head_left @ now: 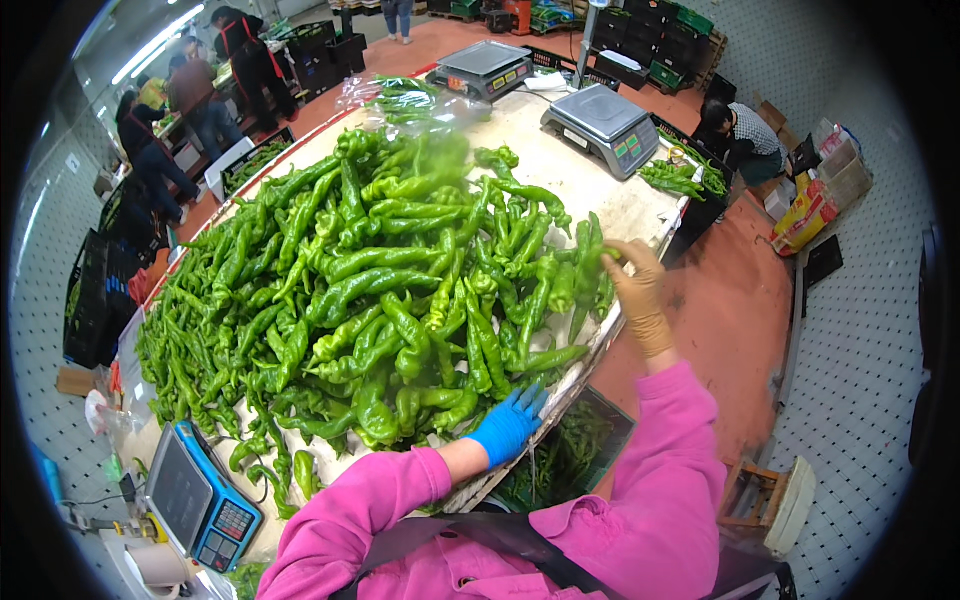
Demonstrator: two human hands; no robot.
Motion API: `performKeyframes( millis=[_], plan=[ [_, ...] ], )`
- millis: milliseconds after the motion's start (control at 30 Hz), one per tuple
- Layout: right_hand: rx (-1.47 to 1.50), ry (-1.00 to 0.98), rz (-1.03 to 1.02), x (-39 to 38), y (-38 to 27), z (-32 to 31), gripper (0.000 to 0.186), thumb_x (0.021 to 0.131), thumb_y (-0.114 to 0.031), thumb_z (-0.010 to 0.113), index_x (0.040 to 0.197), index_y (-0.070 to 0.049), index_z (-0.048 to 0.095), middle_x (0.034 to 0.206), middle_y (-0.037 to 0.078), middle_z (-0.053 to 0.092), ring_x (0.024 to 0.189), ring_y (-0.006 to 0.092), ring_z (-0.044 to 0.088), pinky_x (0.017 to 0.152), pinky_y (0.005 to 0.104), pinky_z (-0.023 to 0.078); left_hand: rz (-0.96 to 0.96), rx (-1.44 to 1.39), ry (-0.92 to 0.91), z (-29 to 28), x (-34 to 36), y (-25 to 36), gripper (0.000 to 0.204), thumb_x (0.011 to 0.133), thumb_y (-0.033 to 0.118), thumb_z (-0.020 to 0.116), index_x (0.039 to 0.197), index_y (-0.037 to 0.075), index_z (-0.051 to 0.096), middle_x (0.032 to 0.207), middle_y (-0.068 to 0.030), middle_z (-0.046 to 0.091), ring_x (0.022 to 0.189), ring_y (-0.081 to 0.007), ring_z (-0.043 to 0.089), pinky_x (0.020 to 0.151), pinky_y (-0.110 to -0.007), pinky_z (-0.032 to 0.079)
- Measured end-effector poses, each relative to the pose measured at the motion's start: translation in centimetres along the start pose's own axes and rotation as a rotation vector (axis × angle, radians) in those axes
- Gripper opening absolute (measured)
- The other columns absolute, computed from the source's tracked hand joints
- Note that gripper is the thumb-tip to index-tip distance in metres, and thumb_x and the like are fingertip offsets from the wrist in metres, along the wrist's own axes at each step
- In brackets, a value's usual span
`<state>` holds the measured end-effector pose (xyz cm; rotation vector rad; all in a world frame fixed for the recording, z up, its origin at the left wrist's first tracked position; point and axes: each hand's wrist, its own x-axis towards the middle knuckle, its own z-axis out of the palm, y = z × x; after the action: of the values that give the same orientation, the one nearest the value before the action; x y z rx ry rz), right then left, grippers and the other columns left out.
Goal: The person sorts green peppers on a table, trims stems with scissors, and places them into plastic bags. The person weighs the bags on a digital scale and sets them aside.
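A large heap of long green peppers (385, 280) covers most of the white table (520, 125). My right hand (642, 292), in a tan glove, is at the heap's right edge by the table's rim. Its thumb and fingertips close on the end of a green pepper (588, 262). My left hand (508, 426), in a blue glove, lies at the near edge of the table with its fingers stretched out. Peppers lie just beyond those fingers, and nothing shows in that hand.
Two grey scales (603, 125) (485, 68) stand on the far side, and a blue scale (205, 500) is at the near left. Below the near edge sits a crate (570, 450) with green produce. A person (745, 135) bends down at right; several others work at far left.
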<state>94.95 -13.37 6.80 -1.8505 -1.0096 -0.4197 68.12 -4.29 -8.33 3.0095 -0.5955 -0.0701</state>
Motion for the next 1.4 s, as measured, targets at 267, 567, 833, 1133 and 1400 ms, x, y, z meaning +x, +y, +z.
performKeyframes(
  millis=[267,567,833,1133,1400],
  plan=[
    [-0.144,0.196,-0.059,0.0,-3.7,-7.5,0.01,0.087,-0.006,0.069,0.096,-0.004,0.067,0.079,0.005,0.053,0.071,0.0161,0.052,0.064,0.0291,0.044,-0.035,-0.028,0.018,0.2,-0.2,0.5,0.057,0.08,0.034,0.067,0.129,0.006,0.058,0.154,-0.0216,0.033,0.141,-0.0425,0.031,0.117,-0.05,0.025],
    [-0.44,-0.243,0.375,-7.7,-1.4,-8.0,0.027,0.079,-0.012,0.072,0.104,-0.003,0.066,0.092,0.015,0.068,0.082,0.0308,0.066,0.074,0.0405,0.053,-0.058,-0.01,0.13,0.3,-2.1,2.3,0.05,0.083,0.025,0.062,0.127,0.003,0.058,0.144,-0.0219,0.045,0.133,-0.0385,0.043,0.113,-0.05,0.033],
    [-0.121,-0.303,0.219,-8.7,1.5,10.8,0.028,0.084,-0.027,0.071,0.103,-0.006,0.07,0.103,0.014,0.067,0.096,0.0352,0.064,0.084,0.0408,0.052,-0.03,-0.347,-0.009,-3.7,-4.9,3.7,0.057,0.085,0.03,0.065,0.133,0.001,0.052,0.141,-0.0244,0.047,0.128,-0.0408,0.048,0.107,-0.046,0.04],
    [0.108,-0.163,0.517,-8.2,4.2,18.2,0.03,0.076,-0.029,0.08,0.093,-0.004,0.077,0.095,0.013,0.074,0.088,0.0275,0.07,0.081,0.0333,0.052,-0.367,-1.224,-0.143,-9.9,-17.9,2.9,0.056,0.096,0.037,0.062,0.143,0.01,0.049,0.139,-0.0165,0.055,0.123,-0.0306,0.056,0.104,-0.039,0.044],
    [0.057,-0.128,0.431,-8.0,4.3,17.5,0.015,0.077,-0.021,0.079,0.085,-0.009,0.077,0.085,0.01,0.072,0.077,0.0277,0.068,0.07,0.036,0.053,-0.717,-1.526,0.174,-10.8,-24.8,4.7,0.051,0.096,0.027,0.065,0.14,0.006,0.052,0.128,-0.0129,0.064,0.119,-0.0208,0.059,0.104,-0.034,0.045]
  ],
)
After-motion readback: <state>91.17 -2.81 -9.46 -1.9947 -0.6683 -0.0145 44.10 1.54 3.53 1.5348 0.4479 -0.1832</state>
